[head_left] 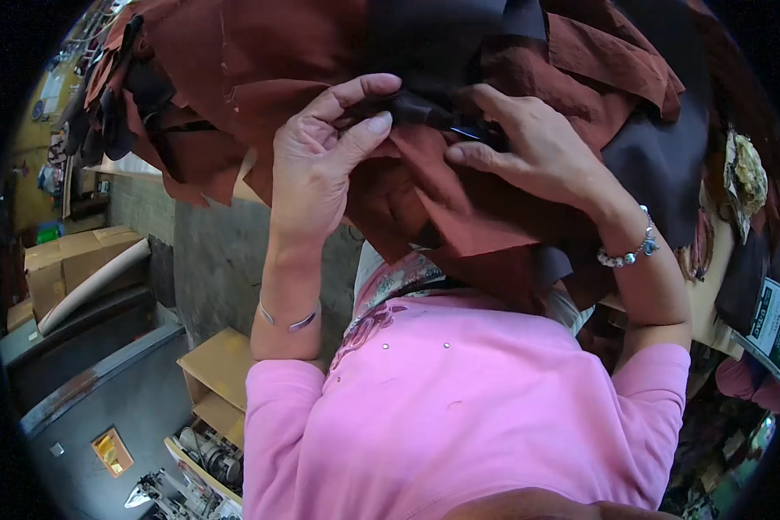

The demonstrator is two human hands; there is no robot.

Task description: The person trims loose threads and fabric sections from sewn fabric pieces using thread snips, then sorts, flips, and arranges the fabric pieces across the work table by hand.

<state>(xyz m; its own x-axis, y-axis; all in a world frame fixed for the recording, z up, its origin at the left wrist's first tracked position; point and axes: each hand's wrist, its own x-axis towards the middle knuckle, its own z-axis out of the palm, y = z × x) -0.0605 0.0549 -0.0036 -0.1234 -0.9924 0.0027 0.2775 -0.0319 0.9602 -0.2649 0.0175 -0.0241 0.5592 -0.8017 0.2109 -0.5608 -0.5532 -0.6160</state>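
Note:
My left hand (321, 143) is closed on a strip of dark brown fabric (420, 108), its thumb and forefinger on either side of the cloth. Facing it, my right hand (533, 143) curls over a small dark tool with a shiny metal edge (465, 133), possibly thread snips. Most of that tool is hidden by the fingers and dark cloth. Below both hands, a rust-brown fabric piece (468, 195) hangs in a fold toward my lap. More rust-brown cloth (277, 43) spreads behind the left hand, and a crumpled piece (572, 61) lies behind the right.
Dark cloth (659, 165) drapes at the right, near a table edge (715, 295). A cardboard box (87, 260) stands at the left with a pale tube (95, 286) against it. A wooden shelf box (221, 373) and a machine (169, 498) sit lower left.

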